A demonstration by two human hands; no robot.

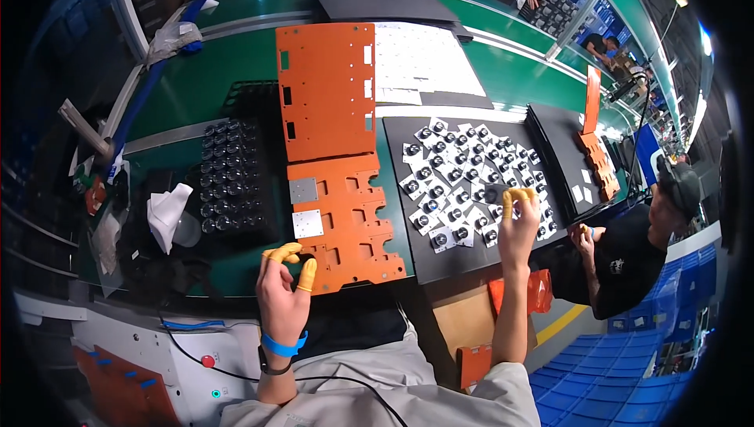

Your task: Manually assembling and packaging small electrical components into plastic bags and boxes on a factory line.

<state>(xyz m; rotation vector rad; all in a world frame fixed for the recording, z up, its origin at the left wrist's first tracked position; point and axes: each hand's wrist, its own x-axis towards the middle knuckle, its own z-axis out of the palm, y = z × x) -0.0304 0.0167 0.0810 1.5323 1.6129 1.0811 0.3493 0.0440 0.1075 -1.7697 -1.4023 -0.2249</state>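
My left hand [284,290], with yellow finger cots and a blue wrist strap, is at the near left corner of an orange fixture plate [345,227]. Its thumb and fingers curve around a small dark thing that I cannot make out. On the fixture's left side lie a grey square plate [303,190] and a white square plate [309,224]. My right hand [518,227], also in yellow finger cots, is above the white square boards with black round lenses [455,176], spread over a black foam sheet [432,266]. Its fingers are curled together; what they hold is hidden.
Left of the fixture stands a black tray of clear round lenses [228,176], beside crumpled white paper [167,211]. An orange upright panel [326,93] rises behind the fixture. White sheets [424,62] lie farther back. A co-worker [640,250] sits at the right.
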